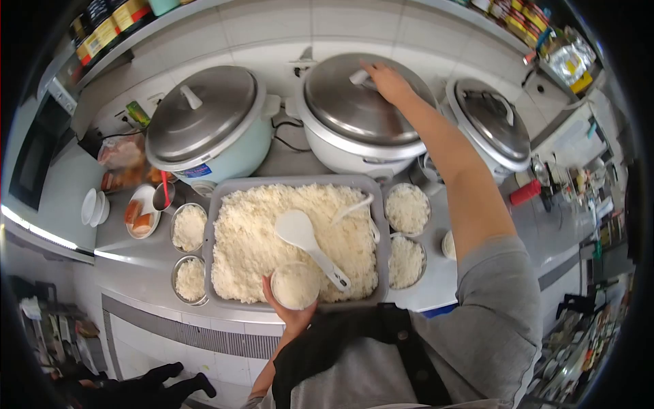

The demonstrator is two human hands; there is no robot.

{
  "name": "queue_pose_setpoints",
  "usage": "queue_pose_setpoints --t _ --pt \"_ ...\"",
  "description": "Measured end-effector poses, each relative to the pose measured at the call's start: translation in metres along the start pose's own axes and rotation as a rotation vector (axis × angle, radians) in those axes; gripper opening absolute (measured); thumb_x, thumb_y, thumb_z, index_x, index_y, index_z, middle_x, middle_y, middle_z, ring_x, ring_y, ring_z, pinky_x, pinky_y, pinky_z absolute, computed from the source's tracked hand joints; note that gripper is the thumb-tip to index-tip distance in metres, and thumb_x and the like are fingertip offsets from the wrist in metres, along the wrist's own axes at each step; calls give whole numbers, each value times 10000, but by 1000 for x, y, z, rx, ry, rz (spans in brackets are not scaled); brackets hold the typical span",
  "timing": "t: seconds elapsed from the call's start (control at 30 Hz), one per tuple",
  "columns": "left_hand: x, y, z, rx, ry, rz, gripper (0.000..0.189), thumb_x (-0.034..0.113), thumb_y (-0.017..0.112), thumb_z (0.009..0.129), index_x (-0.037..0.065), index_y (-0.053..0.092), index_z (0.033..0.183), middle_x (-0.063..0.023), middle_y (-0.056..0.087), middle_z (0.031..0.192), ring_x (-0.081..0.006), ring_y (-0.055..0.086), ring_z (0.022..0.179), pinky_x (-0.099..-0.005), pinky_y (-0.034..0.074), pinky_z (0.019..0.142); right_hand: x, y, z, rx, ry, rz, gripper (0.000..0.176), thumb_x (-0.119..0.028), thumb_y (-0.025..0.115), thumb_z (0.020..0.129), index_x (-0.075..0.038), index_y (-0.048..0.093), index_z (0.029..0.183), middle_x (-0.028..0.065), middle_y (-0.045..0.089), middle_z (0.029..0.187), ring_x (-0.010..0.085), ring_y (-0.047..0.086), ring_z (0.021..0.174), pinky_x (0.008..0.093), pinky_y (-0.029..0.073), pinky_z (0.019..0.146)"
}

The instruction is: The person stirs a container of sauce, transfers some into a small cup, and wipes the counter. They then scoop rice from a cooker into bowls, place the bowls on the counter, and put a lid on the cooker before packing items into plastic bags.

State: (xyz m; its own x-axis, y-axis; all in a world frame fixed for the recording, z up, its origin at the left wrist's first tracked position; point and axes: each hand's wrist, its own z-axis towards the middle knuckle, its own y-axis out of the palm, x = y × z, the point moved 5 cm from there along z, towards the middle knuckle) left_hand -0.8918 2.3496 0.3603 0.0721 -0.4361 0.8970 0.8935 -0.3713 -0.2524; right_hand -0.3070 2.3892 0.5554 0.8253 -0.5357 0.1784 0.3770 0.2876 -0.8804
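Note:
My left hand is closed around a small bowl of rice, held at the front edge of a grey tub. White cooked rice fills the tub, and a white rice paddle lies on top of it. A second white handle sticks out of the rice at the back right. My right arm reaches far forward to the middle rice cooker. There my right hand has its fingers on the handle of the steel lid, which sits on the cooker.
Lidded cookers stand left and right. Bowls of rice flank the tub, left and right. A plate of orange-pink food and a metal cup are further left. A shelf edge runs above. Another person's legs show lower left.

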Motion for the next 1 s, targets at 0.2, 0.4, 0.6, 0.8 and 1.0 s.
queue_pose_setpoints --t 0.2,0.4,0.6,0.8,1.0 --pt "43 29 27 -112 105 -83 1469 104 957 578 63 -74 1623 -206 336 1525 -326 448 1374 -474 403 1144 -124 -129 -113 11 -321 604 869 -172 746 871 -196 301 1618 158 272 1660 387 270 1525 542 251 1242" --pt "104 100 31 -479 70 -393 1556 196 988 614 71 -203 1607 -222 370 1535 -345 480 1373 -475 399 1149 -183 -205 -312 -532 -131 1114 1310 -240 925 664 -149 80 1662 261 287 1612 420 305 1490 489 302 1218" --pt "142 178 -32 -841 25 -687 1527 522 936 693 101 -212 1609 -218 343 1581 -342 426 1429 -491 333 1195 -143 -213 -422 -385 424 1046 1303 -128 914 620 -137 122 1654 275 365 1511 460 396 1407 465 391 1158" --pt "166 251 -119 -1117 84 -761 1420 160 928 744 100 -198 1607 -222 292 1608 -330 417 1430 -464 342 1197 -89 -230 -529 -171 718 999 1277 -50 878 573 -144 180 1639 267 434 1447 459 437 1360 481 417 1138" --pt "222 362 -183 -1356 511 -225 1583 210 1025 510 53 -89 1624 -290 144 1649 -468 266 1495 -532 268 1238 -25 -247 -684 57 1018 773 1270 -38 881 540 -130 225 1623 236 453 1448 442 449 1356 470 410 1144"
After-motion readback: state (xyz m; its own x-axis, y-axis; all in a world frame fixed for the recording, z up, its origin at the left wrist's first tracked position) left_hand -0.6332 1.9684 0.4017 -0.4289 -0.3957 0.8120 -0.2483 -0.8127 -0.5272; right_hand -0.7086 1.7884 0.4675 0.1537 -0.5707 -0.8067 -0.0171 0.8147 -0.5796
